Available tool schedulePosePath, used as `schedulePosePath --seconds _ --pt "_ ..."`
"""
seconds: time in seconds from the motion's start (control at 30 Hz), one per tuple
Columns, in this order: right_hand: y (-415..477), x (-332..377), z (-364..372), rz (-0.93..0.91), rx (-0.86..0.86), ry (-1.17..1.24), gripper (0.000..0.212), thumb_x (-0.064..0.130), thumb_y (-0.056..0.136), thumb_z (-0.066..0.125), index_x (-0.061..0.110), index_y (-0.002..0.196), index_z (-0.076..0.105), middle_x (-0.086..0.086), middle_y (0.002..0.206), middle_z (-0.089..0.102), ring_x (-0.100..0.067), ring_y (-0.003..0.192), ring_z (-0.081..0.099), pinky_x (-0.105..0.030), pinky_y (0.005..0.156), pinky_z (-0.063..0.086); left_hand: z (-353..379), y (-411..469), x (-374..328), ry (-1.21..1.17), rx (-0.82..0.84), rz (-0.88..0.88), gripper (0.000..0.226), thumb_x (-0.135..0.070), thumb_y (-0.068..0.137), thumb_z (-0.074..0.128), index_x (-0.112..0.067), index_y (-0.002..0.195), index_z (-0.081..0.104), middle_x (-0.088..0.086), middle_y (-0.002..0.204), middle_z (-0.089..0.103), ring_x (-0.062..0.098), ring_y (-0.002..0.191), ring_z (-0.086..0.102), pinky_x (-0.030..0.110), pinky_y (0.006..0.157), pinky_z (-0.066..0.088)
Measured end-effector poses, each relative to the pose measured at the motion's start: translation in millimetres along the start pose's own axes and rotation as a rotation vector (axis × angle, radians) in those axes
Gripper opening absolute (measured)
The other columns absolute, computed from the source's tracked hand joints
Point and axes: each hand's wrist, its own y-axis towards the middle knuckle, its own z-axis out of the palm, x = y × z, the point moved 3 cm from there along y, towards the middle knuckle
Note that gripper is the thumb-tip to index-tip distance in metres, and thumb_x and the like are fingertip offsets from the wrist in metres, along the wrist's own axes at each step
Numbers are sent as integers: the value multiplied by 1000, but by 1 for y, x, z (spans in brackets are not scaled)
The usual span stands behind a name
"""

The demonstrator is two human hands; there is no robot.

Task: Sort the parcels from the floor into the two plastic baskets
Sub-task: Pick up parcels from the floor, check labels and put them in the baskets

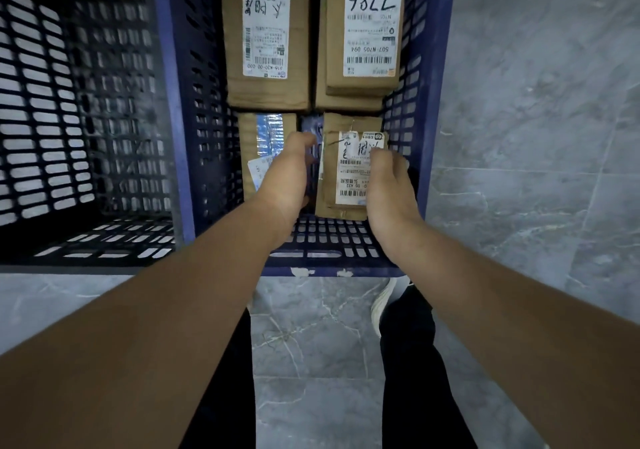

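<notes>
A blue plastic basket [329, 270] stands on the floor in front of me with several cardboard parcels lying flat inside. Both hands reach into it at the near right parcel [346, 171], a small brown box with a torn white label. My left hand [289, 175] is at that parcel's left edge, fingers curled down into the gap beside it. My right hand [389, 182] holds its right edge, with fingertips over the label. A black plastic basket [79, 137] stands directly left of the blue one, and no parcel shows in it.
Two larger labelled parcels fill the blue basket's far half, the left parcel [266, 95] and the "7786" parcel [370, 26]. A third parcel with blue tape [266, 130] lies near left. Grey marble floor [536, 102] surrounds the baskets. My legs and a white shoe [382, 305] are below.
</notes>
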Motion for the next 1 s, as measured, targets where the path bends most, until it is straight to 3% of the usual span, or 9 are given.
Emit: schedulePosePath --seconds 0.13,0.2,0.27,0.33,0.4,0.53,0.7,0.9,1.0 --pt "-31 38 -8 -21 45 14 92 80 72 31 34 149 54 -2 144 66 -29 133 62 -59 116 47 -6 -48 -36 -10 14 -3 42 -44 104 45 -25 140 57 1 136 57 19 113 53 38 105 41" --pt "-47 59 -14 -33 58 43 75 77 75 35 37 133 63 2 129 72 -27 123 67 -58 113 50 -8 -71 -52 8 32 26 31 -42 105 43 -28 123 64 -4 119 61 14 101 55 34 97 44" --pt "-63 81 -20 -72 62 50 59 76 78 38 44 118 67 4 123 74 -26 120 69 -58 112 51 -14 -93 -68 12 29 69 33 -42 105 43 -24 126 62 -7 108 59 10 96 55 29 93 46" --pt "-86 106 -25 -145 83 45 62 78 80 38 44 124 65 5 129 72 -25 127 66 -58 115 48 -21 -117 -84 27 41 131 42 -44 106 43 -21 139 56 -9 108 60 6 94 57 25 92 47" --pt "-110 130 -32 -214 108 10 71 77 82 34 39 135 60 5 136 68 -22 131 62 -56 118 45 -30 -142 -95 42 45 160 50 -51 104 43 -26 147 51 -8 134 57 12 122 51 38 115 37" --pt "-163 178 -48 -315 122 -9 79 78 86 31 34 148 55 3 146 66 -23 138 59 -58 120 42 -49 -204 -120 21 53 248 52 -56 102 41 -35 149 46 -13 150 48 16 140 41 49 120 31" --pt "-249 245 -67 -402 94 30 51 72 86 37 31 100 64 -2 110 75 -30 115 71 -59 110 51 -65 -287 -165 16 86 423 64 -67 89 44 -40 148 48 -14 151 49 19 138 44 51 116 34" --pt "-363 306 -89 -545 37 52 51 58 111 33 28 142 60 7 134 63 -14 127 56 -39 103 39 -77 -393 -207 30 121 624 51 -58 101 38 -41 148 47 -13 150 49 19 141 41 52 117 34" --pt "-422 335 -99 -624 4 100 52 61 108 35 30 141 60 6 138 62 -16 132 55 -42 109 40 -89 -454 -226 44 145 737 48 -55 104 33 -43 149 45 -9 154 44 23 144 37 51 118 32"
